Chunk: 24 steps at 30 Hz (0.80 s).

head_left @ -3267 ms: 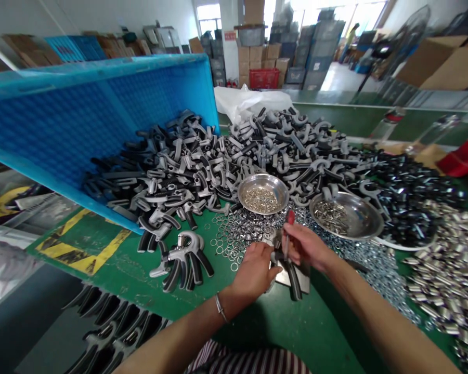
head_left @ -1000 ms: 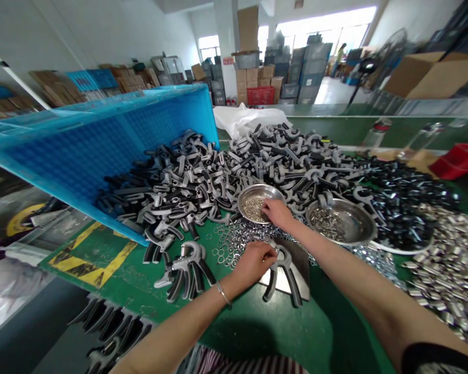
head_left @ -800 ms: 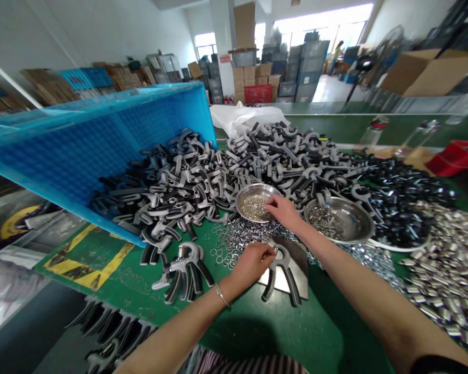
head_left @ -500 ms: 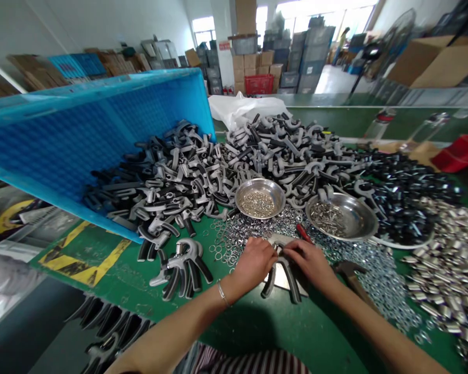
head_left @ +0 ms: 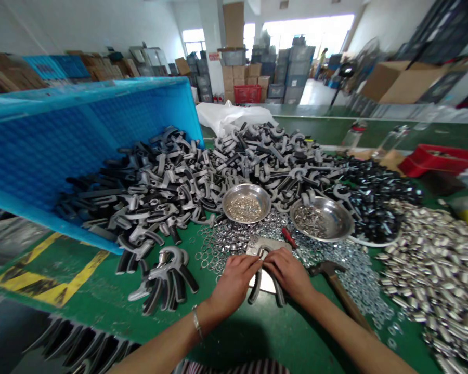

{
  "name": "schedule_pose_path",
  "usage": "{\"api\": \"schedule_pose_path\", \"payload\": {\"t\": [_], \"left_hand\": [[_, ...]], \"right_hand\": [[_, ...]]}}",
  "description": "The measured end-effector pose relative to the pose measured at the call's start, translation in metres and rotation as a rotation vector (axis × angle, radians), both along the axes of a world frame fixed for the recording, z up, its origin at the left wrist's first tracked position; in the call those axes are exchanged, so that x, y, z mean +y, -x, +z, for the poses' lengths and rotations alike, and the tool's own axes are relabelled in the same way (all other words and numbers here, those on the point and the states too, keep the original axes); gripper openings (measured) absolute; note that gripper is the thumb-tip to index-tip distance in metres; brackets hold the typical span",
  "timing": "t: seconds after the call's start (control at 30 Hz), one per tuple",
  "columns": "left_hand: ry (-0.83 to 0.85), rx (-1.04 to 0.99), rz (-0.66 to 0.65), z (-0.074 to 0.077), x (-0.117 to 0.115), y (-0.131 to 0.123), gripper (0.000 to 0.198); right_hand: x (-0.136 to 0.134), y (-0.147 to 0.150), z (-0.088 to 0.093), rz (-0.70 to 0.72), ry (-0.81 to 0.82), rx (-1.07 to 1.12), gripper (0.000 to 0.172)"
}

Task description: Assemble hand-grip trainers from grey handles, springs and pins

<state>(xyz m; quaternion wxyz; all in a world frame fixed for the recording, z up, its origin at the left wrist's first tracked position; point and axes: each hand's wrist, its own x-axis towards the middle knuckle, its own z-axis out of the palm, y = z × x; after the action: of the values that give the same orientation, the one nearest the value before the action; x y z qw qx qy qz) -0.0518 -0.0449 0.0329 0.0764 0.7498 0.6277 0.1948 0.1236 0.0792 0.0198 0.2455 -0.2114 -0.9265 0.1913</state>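
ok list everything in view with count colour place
forked handle: one, grey-black, front centre
metal plate: one, silver, beneath it
loose handles: many, grey-black, middle, left
steel bowls: two, silver, middle
metal rings: many, silver, middle
tool handle: one, red, middle
hammer: one, brown-handled, right
black parts: many, black, right
cylinders: many, silver, far right
tray: one, red, far right
crate: one, blue, left
boxes: several, brown, background
table: one, green, underneath
left hand: one, bare, centre
right hand: one, bare, centre

Assembly workshop: heaped handle parts (head_left: pixel 257 150), hammer (head_left: pixel 347 297), stacked crates (head_left: pixel 298 69).
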Motion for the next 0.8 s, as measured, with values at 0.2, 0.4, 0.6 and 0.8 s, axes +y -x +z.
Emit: {"api": "schedule_pose_path", "payload": {"t": [0.2, 0.4, 0.6, 0.8], "left_hand": [[-0.080, -0.185, 0.053, -0.007, 0.027, 0.025, 0.032], [-0.087, -0.086, 0.049, 0.020, 0.085, 0.075, 0.032], [0.023, 0.128, 0.100, 0.035, 0.136, 0.095, 0.035], [0.246, 0.265, 0.204, 0.033, 0.170, 0.102, 0.028]], "right_hand": [[-0.003, 0.001, 0.001, -0.002, -0.261, -0.178, 0.015], [-0.020, -0.022, 0.019, 0.097, -0.384, -0.333, 0.040], [-0.030, -0.033, 0.022, 0.114, -0.363, -0.425, 0.055], [-0.030, -0.045, 0.044, 0.024, -0.046, -0.296, 0.046]]}}
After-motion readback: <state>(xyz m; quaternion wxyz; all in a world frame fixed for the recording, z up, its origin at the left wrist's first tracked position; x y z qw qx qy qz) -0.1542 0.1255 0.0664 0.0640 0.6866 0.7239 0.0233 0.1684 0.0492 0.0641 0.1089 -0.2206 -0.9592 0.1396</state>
